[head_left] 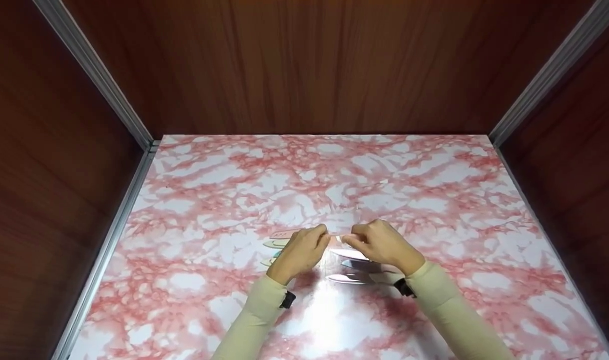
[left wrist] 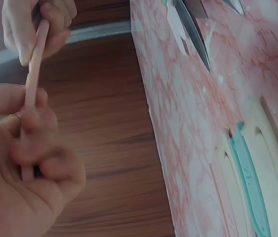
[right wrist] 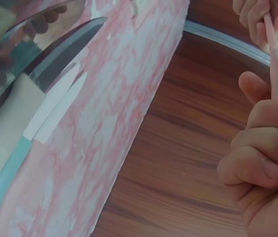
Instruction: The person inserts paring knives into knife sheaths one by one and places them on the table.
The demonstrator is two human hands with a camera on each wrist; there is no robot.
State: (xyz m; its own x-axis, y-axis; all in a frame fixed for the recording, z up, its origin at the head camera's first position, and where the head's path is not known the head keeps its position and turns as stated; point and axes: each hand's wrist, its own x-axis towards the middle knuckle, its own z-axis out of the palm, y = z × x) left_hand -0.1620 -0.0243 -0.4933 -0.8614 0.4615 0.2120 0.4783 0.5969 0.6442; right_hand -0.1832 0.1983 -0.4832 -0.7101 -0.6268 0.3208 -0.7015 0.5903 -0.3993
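Note:
Close together over the table, my left hand (head_left: 301, 252) and right hand (head_left: 387, 246) grip opposite ends of a slim pink piece (left wrist: 38, 54). It is seen edge-on, and the fingers cover much of it, so its exact kind is hidden. Curved covers that look like knife sheaths lie beneath the left hand, among them a teal sheath (left wrist: 250, 182), a cream sheath (left wrist: 267, 158) and a pink sheath (head_left: 280, 234). Several knives lie under the right hand, with a dark blade (right wrist: 70, 52), a white blade (right wrist: 62, 106), a teal handle (right wrist: 5, 182) and a cream handle (right wrist: 16, 113).
The table (head_left: 199, 200) has a red and white marbled top. Wooden panels close it in, with a back wall (head_left: 304, 70) and metal rails (head_left: 104, 75) at the corners. Small white flecks (head_left: 384, 181) mark the surface beyond the hands.

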